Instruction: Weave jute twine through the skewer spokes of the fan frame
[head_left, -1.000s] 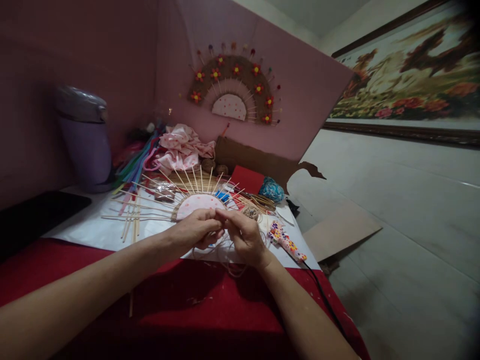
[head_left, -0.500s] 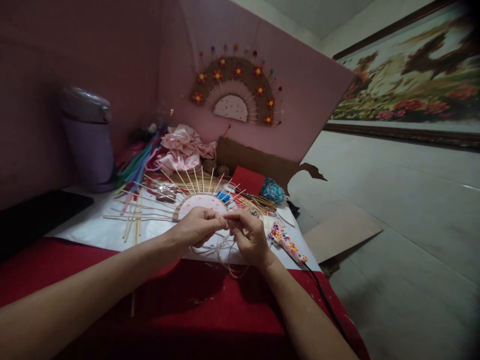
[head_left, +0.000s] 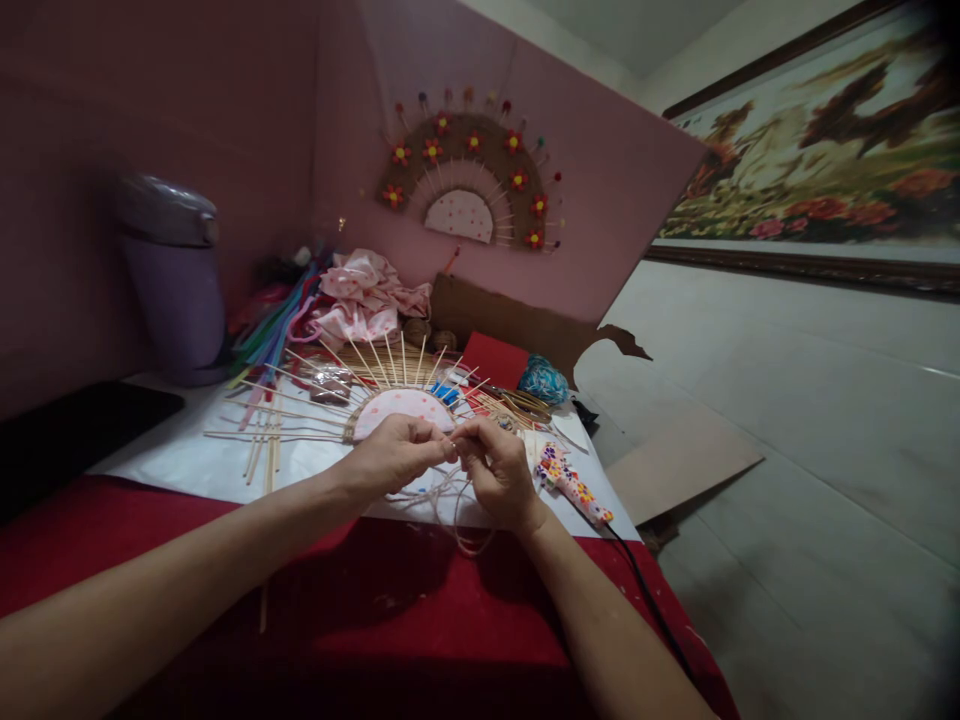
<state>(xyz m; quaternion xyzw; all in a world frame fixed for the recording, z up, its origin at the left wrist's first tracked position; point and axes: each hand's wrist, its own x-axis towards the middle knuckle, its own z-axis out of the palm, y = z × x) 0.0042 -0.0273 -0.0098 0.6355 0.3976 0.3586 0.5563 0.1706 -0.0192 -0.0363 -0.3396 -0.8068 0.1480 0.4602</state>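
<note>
The left hand (head_left: 397,452) and right hand (head_left: 496,480), thumbs and fingers pinched nearly closed tip to tip, seem to hold thin beige twine (head_left: 469,550), whose slack loops below could tangle if tugged quickly. Just beyond, on the red-covered desk (head_left: 360,590), lies one half-round, pink-dotted fabric panel with radiating pale sticks (head_left: 397,412), which a brushing forearm might shift. Farther out: one flower-patterned glue gun (head_left: 574,485), one blue yarn ball (head_left: 544,378), nine red-petalled wall flowers (head_left: 473,142).
</note>
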